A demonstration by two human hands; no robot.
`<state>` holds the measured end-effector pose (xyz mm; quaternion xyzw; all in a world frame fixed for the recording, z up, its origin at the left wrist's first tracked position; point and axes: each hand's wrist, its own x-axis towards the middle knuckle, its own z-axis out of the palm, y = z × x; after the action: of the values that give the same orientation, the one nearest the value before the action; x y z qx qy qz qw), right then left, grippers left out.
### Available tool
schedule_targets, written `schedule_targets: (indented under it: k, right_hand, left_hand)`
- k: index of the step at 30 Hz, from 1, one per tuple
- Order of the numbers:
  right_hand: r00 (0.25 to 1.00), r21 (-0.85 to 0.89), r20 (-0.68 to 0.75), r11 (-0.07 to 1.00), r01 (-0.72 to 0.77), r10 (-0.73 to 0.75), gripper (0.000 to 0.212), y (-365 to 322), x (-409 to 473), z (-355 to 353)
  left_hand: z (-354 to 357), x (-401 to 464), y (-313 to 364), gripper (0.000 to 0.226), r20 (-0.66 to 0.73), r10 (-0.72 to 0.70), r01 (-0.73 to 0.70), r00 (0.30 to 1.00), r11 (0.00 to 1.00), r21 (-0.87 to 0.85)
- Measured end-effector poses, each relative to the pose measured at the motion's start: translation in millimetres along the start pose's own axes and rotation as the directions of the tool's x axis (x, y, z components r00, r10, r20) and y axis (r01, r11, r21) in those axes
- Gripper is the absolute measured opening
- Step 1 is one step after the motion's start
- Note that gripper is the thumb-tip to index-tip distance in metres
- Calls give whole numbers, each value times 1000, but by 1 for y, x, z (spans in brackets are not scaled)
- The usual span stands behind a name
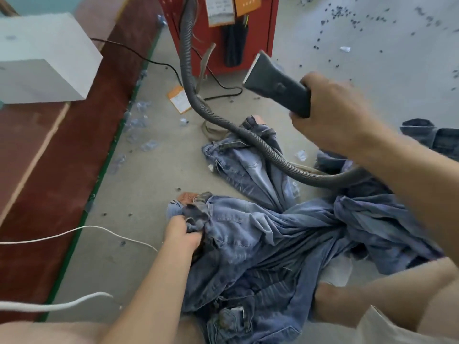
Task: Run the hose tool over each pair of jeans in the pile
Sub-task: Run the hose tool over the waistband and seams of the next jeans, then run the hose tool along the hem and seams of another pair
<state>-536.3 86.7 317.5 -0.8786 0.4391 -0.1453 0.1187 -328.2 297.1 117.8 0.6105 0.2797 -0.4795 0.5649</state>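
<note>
A heap of blue jeans [268, 244] lies crumpled on the concrete floor in front of me. My left hand [182, 234] grips the waistband of the nearest pair, next to its brown leather patch. A second pair [250, 165] lies spread out farther back. My right hand [330, 112] holds the dark grey nozzle [275, 83] of the hose tool up in the air, clear of the fabric, its flat mouth pointing up and left. The ribbed grey hose [223, 125] curves from the nozzle across the far pair and up to a red machine.
The red machine [221, 33] stands at the back with black cables and paper tags. A white box [42, 60] sits on the dark red strip to the left. White cords [74, 232] cross the floor at the left. More folded jeans [432, 135] lie at the right.
</note>
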Motion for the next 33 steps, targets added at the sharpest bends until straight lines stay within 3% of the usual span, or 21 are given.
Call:
schedule_targets:
  k: [2, 4, 6, 7, 9, 10, 11, 12, 13, 15, 16, 18, 20, 21, 23, 25, 28, 29, 31, 33]
  right_hand:
    - [990, -31, -143, 999, 17, -22, 28, -4, 28, -23]
    - [972, -89, -227, 995, 38, -58, 25, -8, 52, -42]
    - [988, -81, -148, 996, 28, -40, 14, -8, 63, -51]
    - [993, -88, -107, 995, 40, -50, 10, -6, 64, -51]
    - [980, -131, -120, 981, 140, -156, 8, -3, 59, -49]
    - [964, -160, -145, 966, 201, -224, 14, -2, 54, -48]
    - [949, -174, -154, 953, 249, -276, 17, 0, 47, -43]
    - [944, -164, -135, 946, 278, -301, 19, 2, 37, -35]
    - [948, -151, -88, 945, 290, -305, 22, 6, 24, -23]
    - [962, -134, 54, 952, 274, -269, 30, 15, 0, 3]
    - [963, -132, 130, 958, 253, -237, 30, 18, -10, 15]
    - [953, -133, 236, 966, 224, -188, 29, 22, -21, 30]
    - [940, -142, 291, 964, 225, -176, 26, 21, -25, 36]
    - [932, -145, 317, 962, 230, -175, 24, 20, -28, 39]
    - [915, -143, 372, 964, 225, -158, 23, 19, -32, 42]
    - [907, -142, 400, 969, 204, -132, 23, 16, -34, 42]
    - [904, -123, 411, 976, 180, -116, 22, 11, -37, 36]
    - [904, -110, 412, 978, 177, -118, 21, 8, -38, 33]
    - [906, -84, 406, 982, 171, -122, 20, 2, -40, 24]
    - [913, -52, 388, 985, 162, -130, 20, -7, -42, 10]
  left_hand:
    - [51, -20, 11, 36, 133, 32, -32, 991, 999, 3]
    - [101, -41, 38, 40, 268, 128, -84, 955, 982, -169]
    - [131, -55, 75, 44, 388, 317, -156, 866, 907, -392]
    - [137, -55, 92, 48, 427, 391, -202, 815, 884, -422]
    - [130, -39, 116, 44, 371, 489, -437, 790, 872, -221]
    - [116, -25, 120, 36, 286, 553, -583, 783, 812, 27]
    - [97, -4, 115, 31, 189, 624, -647, 759, 689, 325]
    - [71, 19, 101, 31, 117, 648, -582, 752, 570, 580]
    - [40, 42, 82, 38, 75, 598, -429, 798, 476, 768]
    - [-29, 71, 31, 59, -25, 348, -77, 937, 275, 958]
    - [-60, 77, 4, 75, -88, 239, 45, 967, 183, 982]
    - [-104, 77, -38, 104, -124, 51, 124, 991, 13, 992]
    - [-122, 72, -58, 103, -79, -12, 76, 997, -170, 983]
    - [-123, 69, -58, 94, -57, 26, 62, 998, -205, 977]
    - [-118, 65, -46, 75, -28, 72, 42, 997, -197, 980]
    - [-105, 54, -21, 61, 52, 42, -49, 998, -74, 996]
    - [-74, 15, 30, 38, 193, -39, -156, 980, 444, 882]
    - [-61, -4, 45, 33, 257, -58, -180, 965, 564, 806]
    - [-37, -37, 68, 19, 366, -21, -272, 930, 631, 727]
    - [-21, -69, 80, 21, 452, 18, -371, 892, 601, 708]
